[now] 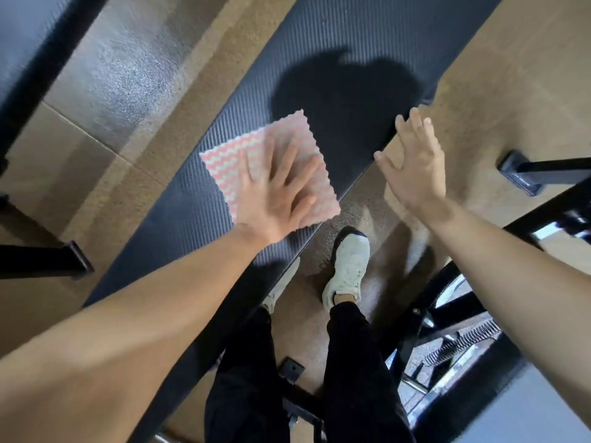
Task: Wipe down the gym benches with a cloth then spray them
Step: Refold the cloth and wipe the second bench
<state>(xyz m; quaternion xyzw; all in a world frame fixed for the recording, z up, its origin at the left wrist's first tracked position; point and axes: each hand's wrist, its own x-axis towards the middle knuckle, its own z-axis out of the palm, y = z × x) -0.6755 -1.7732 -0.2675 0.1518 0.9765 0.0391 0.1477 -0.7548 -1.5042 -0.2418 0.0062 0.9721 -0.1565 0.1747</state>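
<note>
A black frame foot [44,260] lies on the brown floor [105,174] at the far left. Next to it the long dark worktop [351,59] runs on a slant from low left to upper right, its padded top finely ribbed.

The cloth [230,161] lies spread flat on the middle of the worktop. The left grip [275,196] is directly on top of it, palm down, covering its nearer right part. The fingers are straight and fanned wide, pressing rather than pinching. The cloth's far left corner and far edge show beyond the fingertips. Its low right corner reaches the near edge of the worktop. It is a square cloth with pink and white zigzag stripes and scalloped edges, and it shows no folds.

A white shoe [348,266] stands on the floor just below that edge.

The right grip [415,167] is apart from the cloth, wide and holding nothing, with its fingers spread. Its fingertips are at the worktop's near edge and may be touching it, though the blur makes that hard to tell.

Farther right there is black metal framing with a coiled spring [463,342].
</note>
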